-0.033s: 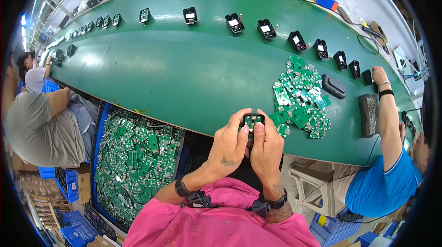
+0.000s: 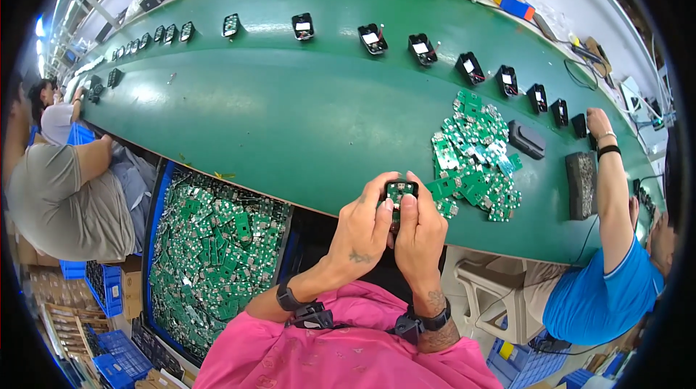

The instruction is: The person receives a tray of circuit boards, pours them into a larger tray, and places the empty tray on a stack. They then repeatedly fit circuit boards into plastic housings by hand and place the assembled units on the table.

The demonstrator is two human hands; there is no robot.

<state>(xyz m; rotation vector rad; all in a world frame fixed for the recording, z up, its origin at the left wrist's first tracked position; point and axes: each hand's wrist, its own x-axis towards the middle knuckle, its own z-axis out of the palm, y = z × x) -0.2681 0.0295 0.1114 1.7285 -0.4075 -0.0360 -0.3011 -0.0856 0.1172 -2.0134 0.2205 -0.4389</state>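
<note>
Between my left hand [image 2: 360, 228] and my right hand [image 2: 420, 233] is a small black housing [image 2: 394, 226] with a green circuit board [image 2: 401, 189] set in it. Both hands are closed around its sides, and both thumbs press on the board. They hold it upright by the table's near edge. Just right of my fingers lies a loose pile of green circuit boards [image 2: 475, 146] on the green table [image 2: 290, 99]. My fingers hide most of the housing's lower part.
Black housings [image 2: 373, 39] stand in a curved row along the far side. A dark case [image 2: 526, 139] and a grey block [image 2: 581, 186] lie right of the pile. A blue bin [image 2: 154, 244] full of boards is at my left. Co-workers sit at both sides; one arm [image 2: 612, 193] reaches over the table.
</note>
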